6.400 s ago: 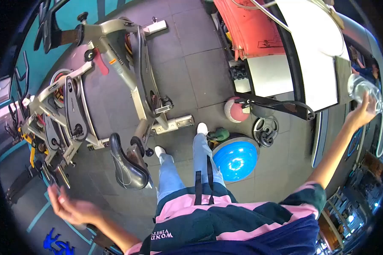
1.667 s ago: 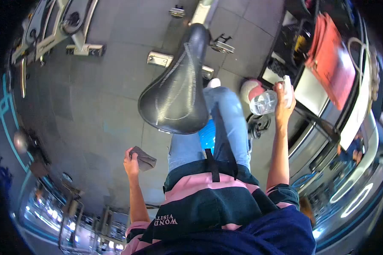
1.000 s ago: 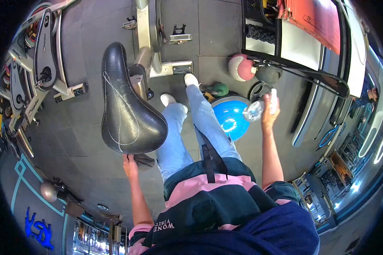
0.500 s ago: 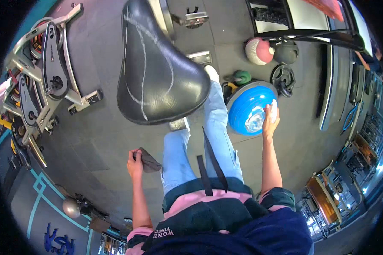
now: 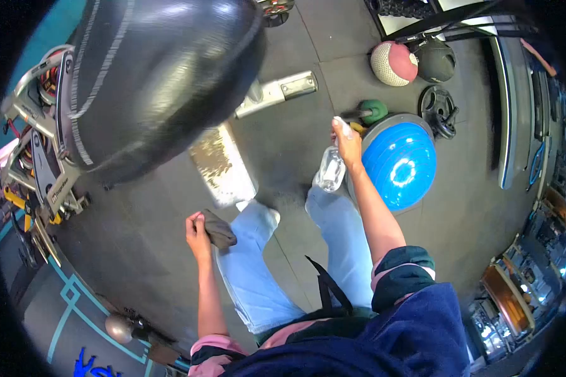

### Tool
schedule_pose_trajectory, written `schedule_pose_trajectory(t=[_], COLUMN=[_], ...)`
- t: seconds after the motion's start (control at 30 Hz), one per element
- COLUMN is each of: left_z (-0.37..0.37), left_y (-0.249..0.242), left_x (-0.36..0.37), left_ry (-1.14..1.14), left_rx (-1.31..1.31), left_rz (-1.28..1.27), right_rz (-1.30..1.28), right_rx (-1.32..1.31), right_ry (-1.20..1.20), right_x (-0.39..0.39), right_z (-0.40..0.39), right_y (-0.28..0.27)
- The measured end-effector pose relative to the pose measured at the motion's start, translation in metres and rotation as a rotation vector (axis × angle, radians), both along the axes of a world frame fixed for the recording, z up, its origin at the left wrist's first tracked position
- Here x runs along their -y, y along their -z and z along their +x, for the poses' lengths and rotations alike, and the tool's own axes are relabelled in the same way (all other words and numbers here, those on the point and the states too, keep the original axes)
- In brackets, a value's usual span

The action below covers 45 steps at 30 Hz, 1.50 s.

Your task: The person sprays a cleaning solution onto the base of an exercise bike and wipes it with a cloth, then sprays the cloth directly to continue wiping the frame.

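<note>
My left hand (image 5: 198, 237) is closed on a dark grey cloth (image 5: 217, 229), held out beside my left knee. A clear spray bottle (image 5: 331, 169) with a white top hangs from my right hand (image 5: 348, 143), whose fingers are wrapped round its head. Just right of that hand lies a blue half ball (image 5: 400, 166) on a grey base. The large black bike saddle (image 5: 163, 75) fills the upper left, apart from both hands. Below it a worn metal plate (image 5: 223, 164) of the bike frame shows.
Exercise bikes (image 5: 47, 151) stand at the left. Near the half ball are a green dumbbell (image 5: 374, 111), a weight plate (image 5: 436, 103), a pink and white ball (image 5: 393, 63) and a black ball (image 5: 436, 61). A long bench-like machine (image 5: 504, 113) runs along the right.
The saddle now appears larger and further left. My right hand has moved left from over the blue half ball, and the clear bottle has come into view. My left hand still holds the cloth.
</note>
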<state>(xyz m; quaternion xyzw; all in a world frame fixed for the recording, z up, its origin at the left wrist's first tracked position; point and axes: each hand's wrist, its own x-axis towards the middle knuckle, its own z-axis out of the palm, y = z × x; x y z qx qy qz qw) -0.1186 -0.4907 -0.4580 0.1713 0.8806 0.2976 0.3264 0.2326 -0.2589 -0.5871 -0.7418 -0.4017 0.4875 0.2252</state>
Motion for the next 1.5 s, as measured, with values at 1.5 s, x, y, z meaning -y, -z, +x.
schedule_pose_trajectory(t=[1.5], left_z=[-0.095], left_y=[0.232], left_x=[-0.133], left_ry=[0.163], left_rx=[0.100], left_rz=[0.615], right_rz=[0.329], right_rx=[-0.022], right_ry=[-0.103], right_x=[-0.025], right_z=[-0.053], right_y=[0.266])
